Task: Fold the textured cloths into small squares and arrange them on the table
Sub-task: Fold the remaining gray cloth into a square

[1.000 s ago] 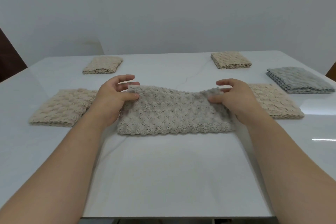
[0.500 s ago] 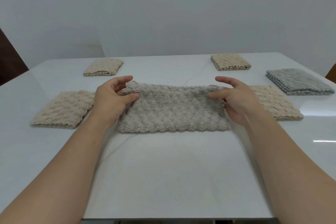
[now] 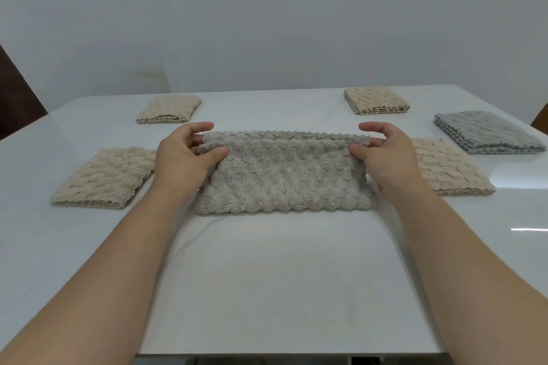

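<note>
A grey-beige textured cloth (image 3: 281,178), folded into a long strip, lies across the middle of the white table (image 3: 267,275). My left hand (image 3: 184,163) pinches its upper left corner between thumb and fingers. My right hand (image 3: 388,157) pinches the upper right corner the same way. The far edge of the cloth is lifted a little and stretched between both hands, while its near edge rests on the table.
Folded beige cloths lie at near left (image 3: 103,178), far left (image 3: 169,109), far right (image 3: 376,101) and near right (image 3: 450,169), the last partly behind my right hand. A folded grey cloth (image 3: 486,135) sits at the right edge. A wall stands behind the table.
Both hands have lifted the cloth's far edge and pulled it taut, moving slightly apart and away from me. The strip now looks straighter and taller.
</note>
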`<state>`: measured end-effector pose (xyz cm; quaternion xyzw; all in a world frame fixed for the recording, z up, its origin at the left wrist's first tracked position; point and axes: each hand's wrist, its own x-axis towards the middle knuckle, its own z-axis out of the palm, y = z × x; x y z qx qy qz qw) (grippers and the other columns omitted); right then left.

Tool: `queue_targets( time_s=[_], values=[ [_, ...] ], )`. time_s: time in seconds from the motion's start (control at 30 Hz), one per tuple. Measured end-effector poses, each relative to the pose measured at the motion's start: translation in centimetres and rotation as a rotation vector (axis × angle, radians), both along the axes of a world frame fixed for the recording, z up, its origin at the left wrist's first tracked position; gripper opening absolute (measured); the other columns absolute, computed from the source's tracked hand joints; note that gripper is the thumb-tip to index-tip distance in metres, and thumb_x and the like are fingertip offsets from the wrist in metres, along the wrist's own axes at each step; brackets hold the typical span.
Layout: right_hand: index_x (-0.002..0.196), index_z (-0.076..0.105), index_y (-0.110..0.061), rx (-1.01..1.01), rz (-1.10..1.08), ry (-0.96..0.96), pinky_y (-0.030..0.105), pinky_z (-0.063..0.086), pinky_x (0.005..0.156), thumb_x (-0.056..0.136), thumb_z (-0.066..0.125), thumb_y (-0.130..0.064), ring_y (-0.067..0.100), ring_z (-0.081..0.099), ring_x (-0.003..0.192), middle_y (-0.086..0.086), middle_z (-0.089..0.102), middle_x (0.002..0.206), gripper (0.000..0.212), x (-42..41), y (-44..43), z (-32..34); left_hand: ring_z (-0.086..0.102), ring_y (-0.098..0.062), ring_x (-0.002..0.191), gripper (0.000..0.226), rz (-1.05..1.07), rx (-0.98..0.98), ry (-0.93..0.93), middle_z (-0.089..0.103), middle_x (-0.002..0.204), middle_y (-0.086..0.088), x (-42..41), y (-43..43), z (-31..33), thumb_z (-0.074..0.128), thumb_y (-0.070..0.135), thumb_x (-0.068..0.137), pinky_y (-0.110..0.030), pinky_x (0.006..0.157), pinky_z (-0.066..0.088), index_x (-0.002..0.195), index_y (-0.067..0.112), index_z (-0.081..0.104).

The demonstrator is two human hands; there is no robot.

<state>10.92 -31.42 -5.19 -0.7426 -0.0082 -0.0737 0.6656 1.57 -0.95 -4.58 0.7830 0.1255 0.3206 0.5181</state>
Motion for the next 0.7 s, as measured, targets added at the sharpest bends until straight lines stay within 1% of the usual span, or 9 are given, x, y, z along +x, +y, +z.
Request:
queue_targets(
  time_s=[0.07,0.1,0.23,0.3,0.37,0.47,0.53,0.63,0.7],
  values=[
    [0.118,0.066,-0.029,-0.090,-0.013,-0.058,0.029,0.050,0.062,0.090,0.075,-0.010,0.015,0.057,0.068,0.001,0.058,0.094,0.035,0.07,0.06,-0.13,0.051,0.003,0.073,0.050,0.004,0.013,-0.007,0.054,0.097,0.005,-0.04,-0.11,-0.02,0.088,0.011,0.076,-0.002,0.069,0.044,0.121,0.023,0.069],
    [0.119,0.066,-0.028,-0.128,-0.019,-0.084,0.028,0.047,0.062,0.092,0.074,-0.012,0.013,0.054,0.065,-0.001,0.057,0.093,0.033,0.13,0.08,-0.21,0.050,0.004,0.070,0.049,0.009,0.014,-0.013,0.053,0.096,0.005,-0.03,-0.11,-0.01,0.088,0.011,0.076,-0.002,0.068,0.044,0.120,0.023,0.069],
    [0.123,0.068,-0.026,-0.214,-0.035,-0.138,0.031,0.049,0.078,0.095,0.070,-0.017,0.013,0.057,0.079,-0.001,0.062,0.098,0.030,0.36,0.12,-0.44,0.047,0.008,0.057,0.042,0.030,0.047,-0.001,0.051,0.083,0.009,0.05,0.01,0.07,0.089,0.017,0.075,-0.010,0.065,0.045,0.112,0.024,0.071],
    [0.124,0.068,-0.023,-0.234,-0.040,-0.154,0.029,0.049,0.084,0.096,0.068,-0.016,0.014,0.061,0.091,-0.001,0.065,0.099,0.029,0.34,0.15,-0.43,0.047,0.004,0.057,0.037,0.031,0.046,0.004,0.053,0.076,0.010,0.15,0.14,0.06,0.091,0.023,0.072,-0.019,0.067,0.046,0.105,0.027,0.074],
    [0.125,0.069,-0.021,-0.245,-0.047,-0.168,0.028,0.049,0.087,0.097,0.067,-0.016,0.013,0.060,0.095,0.000,0.067,0.101,0.028,0.44,0.15,-0.48,0.049,0.002,0.058,0.030,0.027,0.023,0.008,0.058,0.071,0.010,0.18,0.11,0.10,0.092,0.026,0.070,-0.022,0.066,0.046,0.093,0.027,0.074],
    [0.122,0.070,-0.021,-0.246,-0.062,-0.174,0.025,0.047,0.076,0.097,0.066,-0.019,0.010,0.057,0.081,-0.002,0.066,0.095,0.025,0.72,0.11,-0.58,0.050,0.003,0.053,0.026,0.028,0.026,0.005,0.060,0.067,0.009,0.22,0.10,0.15,0.093,0.027,0.068,-0.023,0.061,0.047,0.081,0.028,0.070],
    [0.119,0.071,-0.020,-0.249,-0.076,-0.180,0.021,0.043,0.067,0.097,0.067,-0.021,0.008,0.057,0.074,-0.001,0.068,0.092,0.022,0.72,0.07,-0.57,0.052,-0.002,0.055,0.027,0.031,0.035,0.006,0.060,0.068,0.007,0.25,0.24,0.10,0.093,0.030,0.068,-0.025,0.061,0.047,0.081,0.026,0.069],
    [0.116,0.071,-0.017,-0.254,-0.101,-0.182,0.016,0.043,0.066,0.097,0.068,-0.023,0.013,0.064,0.087,0.001,0.070,0.097,0.020,0.51,0.06,-0.36,0.053,-0.010,0.060,0.028,0.052,0.078,0.017,0.060,0.070,0.005,0.21,0.46,0.03,0.093,0.034,0.068,-0.029,0.061,0.049,0.078,0.027,0.068],
    [0.114,0.071,-0.016,-0.259,-0.109,-0.181,0.013,0.043,0.067,0.096,0.069,-0.025,0.012,0.065,0.091,-0.001,0.069,0.097,0.020,0.46,0.03,-0.27,0.055,-0.008,0.060,0.025,0.031,0.111,0.032,0.063,0.069,0.007,0.06,0.46,0.13,0.092,0.031,0.071,-0.026,0.062,0.050,0.079,0.028,0.069]
  ],
)
